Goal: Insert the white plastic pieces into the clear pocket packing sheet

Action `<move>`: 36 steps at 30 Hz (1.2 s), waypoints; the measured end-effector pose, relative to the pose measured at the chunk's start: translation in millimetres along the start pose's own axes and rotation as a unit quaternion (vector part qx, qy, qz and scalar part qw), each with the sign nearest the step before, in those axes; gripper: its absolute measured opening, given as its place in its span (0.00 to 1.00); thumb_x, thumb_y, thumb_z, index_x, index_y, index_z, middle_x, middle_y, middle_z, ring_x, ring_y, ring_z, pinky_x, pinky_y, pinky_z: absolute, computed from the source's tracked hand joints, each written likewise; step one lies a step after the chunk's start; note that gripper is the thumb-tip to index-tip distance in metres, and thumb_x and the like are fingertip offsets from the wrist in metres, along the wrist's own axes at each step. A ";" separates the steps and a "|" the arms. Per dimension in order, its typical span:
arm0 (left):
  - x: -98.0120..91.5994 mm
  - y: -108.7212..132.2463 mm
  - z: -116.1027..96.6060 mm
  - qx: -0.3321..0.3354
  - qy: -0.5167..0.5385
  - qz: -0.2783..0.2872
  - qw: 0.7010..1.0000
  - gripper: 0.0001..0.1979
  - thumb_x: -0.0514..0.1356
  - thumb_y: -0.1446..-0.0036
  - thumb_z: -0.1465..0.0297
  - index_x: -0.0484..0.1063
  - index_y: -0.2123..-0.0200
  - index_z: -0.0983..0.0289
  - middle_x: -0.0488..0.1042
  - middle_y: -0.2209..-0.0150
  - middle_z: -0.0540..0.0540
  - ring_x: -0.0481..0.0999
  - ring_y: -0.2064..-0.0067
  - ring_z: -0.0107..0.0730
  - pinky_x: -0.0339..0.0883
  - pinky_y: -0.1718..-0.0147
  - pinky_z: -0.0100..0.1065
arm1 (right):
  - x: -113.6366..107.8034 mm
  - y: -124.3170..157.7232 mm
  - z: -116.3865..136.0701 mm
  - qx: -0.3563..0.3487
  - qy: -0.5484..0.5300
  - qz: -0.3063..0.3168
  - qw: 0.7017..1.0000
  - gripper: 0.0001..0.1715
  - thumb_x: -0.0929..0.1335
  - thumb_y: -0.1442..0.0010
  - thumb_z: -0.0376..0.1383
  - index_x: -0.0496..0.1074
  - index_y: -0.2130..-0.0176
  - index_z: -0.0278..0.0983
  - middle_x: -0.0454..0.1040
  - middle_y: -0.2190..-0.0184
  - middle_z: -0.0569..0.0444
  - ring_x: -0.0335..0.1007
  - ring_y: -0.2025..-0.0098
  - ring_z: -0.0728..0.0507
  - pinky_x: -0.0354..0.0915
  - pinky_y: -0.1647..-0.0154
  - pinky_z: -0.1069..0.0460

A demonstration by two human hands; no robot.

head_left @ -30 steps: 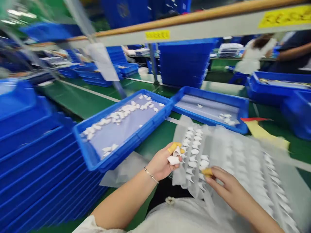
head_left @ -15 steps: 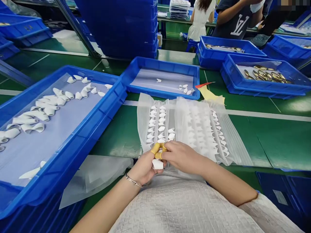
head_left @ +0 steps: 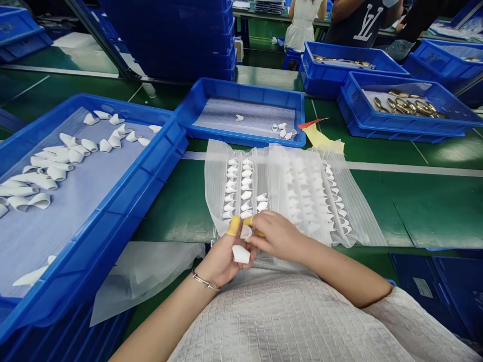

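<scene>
My left hand (head_left: 222, 256), with yellow finger cots on thumb and fingertips, holds small white curved pieces (head_left: 240, 253) near my lap. My right hand (head_left: 279, 234) meets it, fingertips pinching one white piece (head_left: 246, 232) between both hands. Just beyond them lies a clear plastic pocket sheet (head_left: 290, 193) on the green table, with rows of white pieces in its pockets. A large blue tray (head_left: 149, 171) at the left holds many loose white pieces (head_left: 68, 161).
A second blue tray (head_left: 245, 90) with a few white pieces sits behind the sheet. Blue trays (head_left: 400, 108) with metal scissors-like parts stand at the right. Stacked blue crates (head_left: 177, 35) are at the back. Other people work at the far table. A loose plastic film (head_left: 147, 271) lies at the near left.
The view swung down and steadied. My right hand moved from the sheet's near edge over to my left hand, and both now pinch a white piece together.
</scene>
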State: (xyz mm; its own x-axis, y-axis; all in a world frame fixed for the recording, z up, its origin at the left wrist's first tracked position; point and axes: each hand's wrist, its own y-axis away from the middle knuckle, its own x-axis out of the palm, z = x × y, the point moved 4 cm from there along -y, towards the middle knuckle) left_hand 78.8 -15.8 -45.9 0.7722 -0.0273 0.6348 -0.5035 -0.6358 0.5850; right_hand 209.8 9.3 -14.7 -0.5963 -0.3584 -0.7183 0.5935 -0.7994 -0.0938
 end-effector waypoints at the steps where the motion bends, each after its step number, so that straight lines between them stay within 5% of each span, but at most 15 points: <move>1: 0.5 0.6 -1.7 0.006 0.008 0.007 1.000 0.29 0.64 0.48 0.41 0.71 0.61 0.62 0.71 0.72 0.50 0.70 0.78 0.25 0.62 0.86 0.24 | -0.3 0.5 -5.6 0.048 -0.060 -0.023 0.997 0.09 0.68 0.34 0.36 0.68 0.53 0.37 0.74 0.64 0.52 0.69 0.61 0.42 0.65 0.59 0.46; 5: -1.9 1.7 -6.1 0.043 -0.008 -0.011 0.999 0.32 0.65 0.47 0.44 0.71 0.48 0.59 0.73 0.59 0.54 0.71 0.72 0.23 0.66 0.80 0.24 | 1.1 3.6 -23.1 0.152 -0.369 -0.084 0.913 0.10 0.67 0.33 0.42 0.67 0.54 0.40 0.75 0.61 0.53 0.72 0.61 0.45 0.67 0.61 0.49; 8: -7.4 0.5 -9.1 0.129 -0.119 -0.040 0.984 0.31 0.70 0.47 0.54 0.68 0.45 0.59 0.72 0.57 0.54 0.66 0.74 0.20 0.61 0.81 0.24 | 1.1 3.2 -27.4 0.181 -0.470 -0.084 0.860 0.15 0.69 0.36 0.48 0.69 0.61 0.39 0.74 0.65 0.54 0.72 0.61 0.45 0.65 0.63 0.51; 11: -11.1 1.0 -12.4 0.217 -0.284 -0.070 0.931 0.33 0.70 0.47 0.62 0.63 0.40 0.57 0.71 0.61 0.50 0.66 0.73 0.24 0.65 0.75 0.29 | 0.5 3.0 -26.6 0.209 -0.495 -0.082 0.839 0.18 0.71 0.39 0.50 0.72 0.63 0.38 0.74 0.64 0.54 0.70 0.61 0.45 0.64 0.63 0.51; 14: -10.6 5.0 -17.2 0.267 -0.432 -0.114 0.854 0.26 0.66 0.43 0.66 0.67 0.42 0.57 0.70 0.66 0.48 0.69 0.68 0.28 0.66 0.65 0.33 | 1.6 3.8 -23.9 0.223 -0.505 -0.080 0.830 0.20 0.72 0.41 0.52 0.73 0.65 0.37 0.72 0.66 0.55 0.67 0.63 0.47 0.63 0.63 0.51; 17: -6.1 9.3 -21.5 0.290 -0.509 -0.126 0.800 0.15 0.63 0.41 0.66 0.73 0.51 0.60 0.72 0.67 0.49 0.70 0.67 0.30 0.65 0.64 0.33 | 3.8 5.0 -22.7 0.227 -0.504 -0.076 0.830 0.21 0.72 0.41 0.52 0.72 0.67 0.37 0.70 0.69 0.56 0.65 0.67 0.48 0.62 0.64 0.51; 20: -3.5 10.9 -24.2 0.310 -0.530 -0.131 0.778 0.12 0.63 0.40 0.65 0.73 0.53 0.61 0.73 0.67 0.49 0.70 0.68 0.30 0.65 0.66 0.33 | 5.5 5.9 -21.2 0.213 -0.488 -0.077 0.843 0.20 0.70 0.39 0.52 0.71 0.66 0.38 0.69 0.69 0.57 0.65 0.67 0.47 0.62 0.63 0.50; 27: 0.4 12.2 -26.4 0.329 -0.583 -0.138 0.730 0.06 0.62 0.41 0.66 0.72 0.65 0.62 0.73 0.70 0.50 0.71 0.68 0.33 0.63 0.68 0.33 | 9.2 11.3 -14.8 0.222 -0.312 -0.081 0.920 0.24 0.76 0.45 0.49 0.62 0.65 0.40 0.65 0.70 0.60 0.60 0.69 0.48 0.58 0.70 0.53; 32: 0.7 16.5 -23.1 0.287 -0.543 -0.112 0.781 0.10 0.64 0.41 0.64 0.75 0.57 0.60 0.74 0.69 0.49 0.71 0.68 0.32 0.64 0.66 0.32 | -9.1 6.2 -22.8 0.186 -0.201 -0.115 0.955 0.21 0.63 0.30 0.46 0.60 0.72 0.39 0.64 0.75 0.59 0.61 0.72 0.47 0.58 0.69 0.51; 36: -4.6 15.8 -18.8 0.254 -0.489 -0.101 0.828 0.14 0.64 0.40 0.62 0.75 0.53 0.59 0.77 0.63 0.52 0.74 0.64 0.34 0.65 0.62 0.34 | -31.6 6.4 -35.3 0.171 -0.148 -0.205 0.952 0.08 0.63 0.32 0.37 0.70 0.55 0.40 0.73 0.59 0.51 0.70 0.59 0.43 0.65 0.59 0.47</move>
State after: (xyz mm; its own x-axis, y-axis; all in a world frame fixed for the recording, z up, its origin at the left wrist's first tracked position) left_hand 60.0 -11.2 -30.1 0.8910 -0.3336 -0.3078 -0.2885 -0.9398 0.1833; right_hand 251.4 32.6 -17.0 -0.8966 -0.0622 -0.4384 0.0974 -0.9935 -0.0582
